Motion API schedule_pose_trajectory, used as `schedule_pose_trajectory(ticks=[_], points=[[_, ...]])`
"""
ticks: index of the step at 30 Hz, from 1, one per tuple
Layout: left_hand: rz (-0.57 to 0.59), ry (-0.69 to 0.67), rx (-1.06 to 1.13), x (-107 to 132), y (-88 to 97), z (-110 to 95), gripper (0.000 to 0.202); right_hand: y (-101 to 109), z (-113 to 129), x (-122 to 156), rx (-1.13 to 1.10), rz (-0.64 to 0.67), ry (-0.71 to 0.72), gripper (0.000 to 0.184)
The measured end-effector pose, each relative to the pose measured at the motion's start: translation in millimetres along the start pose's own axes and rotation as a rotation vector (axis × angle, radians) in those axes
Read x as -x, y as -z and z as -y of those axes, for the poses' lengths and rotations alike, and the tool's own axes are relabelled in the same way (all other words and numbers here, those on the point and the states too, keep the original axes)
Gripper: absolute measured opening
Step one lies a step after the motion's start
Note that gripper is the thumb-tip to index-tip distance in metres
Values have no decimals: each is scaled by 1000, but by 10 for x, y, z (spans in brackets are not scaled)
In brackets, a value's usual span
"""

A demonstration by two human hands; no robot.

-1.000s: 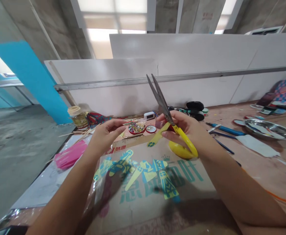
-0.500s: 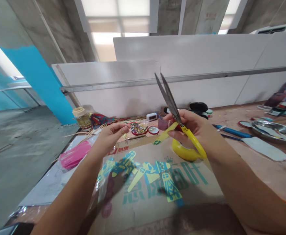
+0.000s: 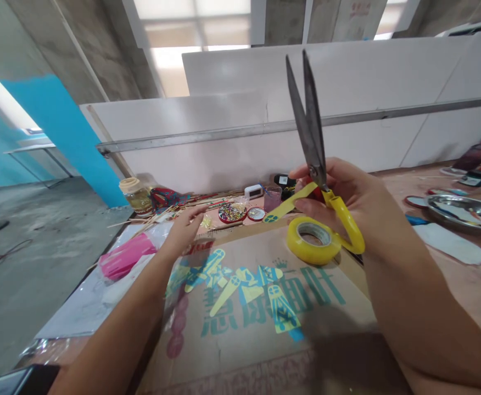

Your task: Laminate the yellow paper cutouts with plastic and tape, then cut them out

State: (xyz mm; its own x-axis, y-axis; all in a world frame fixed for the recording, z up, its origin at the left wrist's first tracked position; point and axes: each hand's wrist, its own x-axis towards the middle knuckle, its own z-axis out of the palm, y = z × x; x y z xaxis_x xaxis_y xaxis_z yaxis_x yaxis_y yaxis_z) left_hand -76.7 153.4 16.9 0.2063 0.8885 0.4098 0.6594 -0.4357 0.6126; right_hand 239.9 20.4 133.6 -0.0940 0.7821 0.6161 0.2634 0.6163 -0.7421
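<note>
My right hand (image 3: 343,192) is closed round a pair of scissors (image 3: 312,137), yellow-handled, with the slightly parted blades pointing up. The same fingers pinch a yellow paper strip (image 3: 290,206) with a blue-green design at its lower end. Below the handles, a yellow tape roll (image 3: 312,241) lies on the cardboard (image 3: 244,351). My left hand (image 3: 185,227) is at the cardboard's far left edge, fingers loosely bent and apart, with nothing visible in them. Near its fingertips is a small yellowish scrap (image 3: 207,221). Several yellow-and-blue paper cutouts (image 3: 224,296) are spread over the cardboard.
Behind the cardboard are a dish of beads (image 3: 232,213), a smaller round lid (image 3: 256,214), a plastic cup (image 3: 272,198) and a white device (image 3: 253,191). A jar (image 3: 135,196) and a pink packet (image 3: 127,256) are at left, a metal tray (image 3: 469,211) at right.
My right hand has raised the scissors and paper strip up and to the right, leaving the tape roll in fuller view. My left hand has shifted slightly down, its fingers lower.
</note>
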Motion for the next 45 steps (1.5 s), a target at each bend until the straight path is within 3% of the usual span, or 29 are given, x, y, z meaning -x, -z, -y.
schedule_pose_trajectory(ticks=[3, 6, 13, 16, 19, 24, 29, 33, 37, 41, 43, 45], points=[[-22, 5, -187, -48, -159, 291, 29, 36, 8, 1, -8, -14, 46, 26], [-15, 12, -339, -52, -299, 489, 34, 56, 10, 7, -16, -15, 95, 26], [9, 63, -536, 140, -427, 585, 35, 41, 48, 40, -43, 53, 38, 25], [-4, 70, -518, 207, -384, 516, 34, -29, 35, 39, -100, 96, -2, 27], [-35, 57, -429, 205, -280, 366, 17, -94, -4, 30, -147, 151, -28, 30], [-87, 38, -133, 160, -70, -160, 27, -149, -78, 5, -168, 191, -45, 30], [156, -16, 228, 364, 40, -883, 60, -324, -235, -25, -204, 284, -116, 30], [335, -1, 435, 573, 47, -1210, 36, -507, -371, -9, -165, 356, -108, 31], [337, 22, 297, 561, 131, -1211, 25, -523, -392, -14, 11, 321, -61, 33], [231, 2, 110, 415, 369, -1014, 27, -494, -460, -74, 438, 252, -41, 36], [151, 55, -8, 371, 483, -863, 27, -560, -589, -88, 631, 316, -43, 40], [100, 96, -85, 372, 553, -698, 24, -680, -769, -70, 763, 460, -41, 43]])
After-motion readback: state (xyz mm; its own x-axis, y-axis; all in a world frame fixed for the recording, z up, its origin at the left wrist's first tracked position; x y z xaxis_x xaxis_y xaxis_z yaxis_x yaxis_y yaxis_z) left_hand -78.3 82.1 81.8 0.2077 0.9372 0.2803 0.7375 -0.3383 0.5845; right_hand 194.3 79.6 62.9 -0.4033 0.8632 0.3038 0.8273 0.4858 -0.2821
